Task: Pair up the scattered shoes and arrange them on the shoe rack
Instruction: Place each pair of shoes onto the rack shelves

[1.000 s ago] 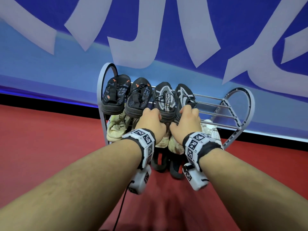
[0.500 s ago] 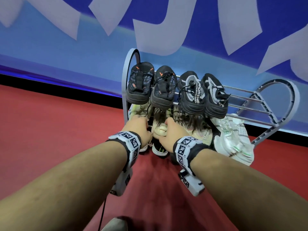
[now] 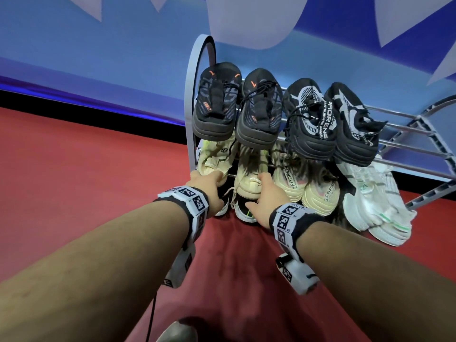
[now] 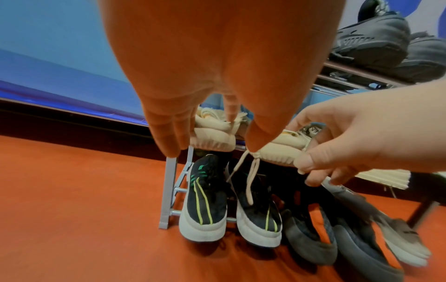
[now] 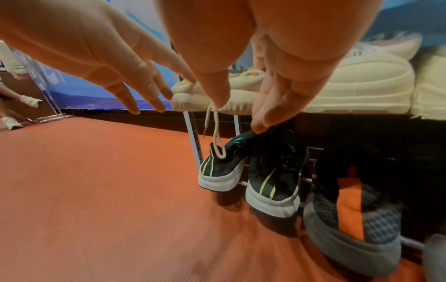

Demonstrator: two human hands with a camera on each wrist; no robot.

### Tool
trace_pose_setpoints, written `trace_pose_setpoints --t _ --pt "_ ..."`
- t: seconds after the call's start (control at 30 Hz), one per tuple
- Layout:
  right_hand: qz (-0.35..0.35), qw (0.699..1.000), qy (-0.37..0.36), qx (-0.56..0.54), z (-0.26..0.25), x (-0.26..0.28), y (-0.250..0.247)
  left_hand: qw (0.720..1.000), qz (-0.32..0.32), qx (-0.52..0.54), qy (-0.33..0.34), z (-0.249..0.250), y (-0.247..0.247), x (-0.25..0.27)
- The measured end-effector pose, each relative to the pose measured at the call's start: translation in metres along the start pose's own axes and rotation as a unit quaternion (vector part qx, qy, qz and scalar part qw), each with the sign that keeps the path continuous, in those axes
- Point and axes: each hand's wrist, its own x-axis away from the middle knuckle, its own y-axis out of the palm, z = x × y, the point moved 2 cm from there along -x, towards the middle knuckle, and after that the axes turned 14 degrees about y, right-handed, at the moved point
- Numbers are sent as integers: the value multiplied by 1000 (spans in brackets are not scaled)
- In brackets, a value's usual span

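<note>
While the shoe rack [image 3: 191,77] is standing at frame centre in the head view, the left hand [image 3: 209,191] and right hand [image 3: 265,201] are touching the cream sneakers [image 3: 249,178] on its middle shelf.

Left wrist view: the left fingers [image 4: 169,133] are lying straight and released; the right thumb and fingers are pinching one cream sneaker's heel [image 4: 277,152].

Right wrist view: a lace [image 5: 214,131] is dangling at centre.

Both bare arms reach forward side by side, each with a checkered band on the wrist, and the left hand [image 3: 209,187] has its fingers [image 4: 169,141] straight and pointing down, while the right hand [image 3: 265,202] has its thumb [image 4: 305,162] and fingers gently bent.
</note>
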Motion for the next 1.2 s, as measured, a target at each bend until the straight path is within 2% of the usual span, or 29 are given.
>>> trace_pose_setpoints --t 0.23,0.53,0.7,0.83,1.0,1.2 --pt "-13 999 -9 -28 -9 -8 7 999 7 19 -34 11 2 -12" --pt "-23 1000 1 -19 -2 -6 -14 997 14 69 -19 20 -4 -5" --pt "-5 1000 11 12 11 3 -31 999 8 -10 -33 44 -7 1" --pt "7 999 23 20 29 12 -44 998 18 -49 18 77 0 3" --pt "23 998 57 32 57 15 -58 995 0 -9 96 114 27 6" --pt "22 991 126 34 96 17 -68 991 -34 -36 124 140 53 0"
